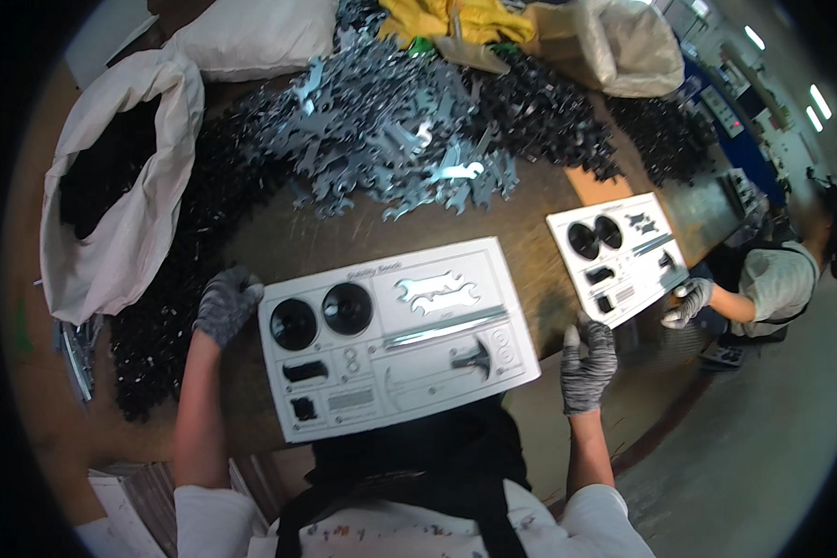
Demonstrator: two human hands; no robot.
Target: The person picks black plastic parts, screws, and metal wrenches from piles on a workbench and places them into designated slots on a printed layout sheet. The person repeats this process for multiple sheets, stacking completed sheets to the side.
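A white printed board (345, 352) lies tilted before me at the table's front edge. Set on it are two black round discs (347, 310), two flat open-ended wrenches (439, 293), a shiny metal bar (446, 328) and small black parts (304, 409). My left hand (227, 305), in a grey knit glove, is at the board's upper left corner with its fingers curled; whether it grips the edge is unclear. My right hand (589, 366), gloved alike, is right of this board, thumb and fingers apart. Its fingertips are close to the lower corner of a second similar board (614, 265).
Heaped flat wrenches (390, 132) and black parts (544, 111) cover the back of the worktable (293, 234). White sacks (122, 279) stand left; a metal scoop (471, 54) lies behind. At right, a co-worker's gloved hand (690, 303) is beside the second board.
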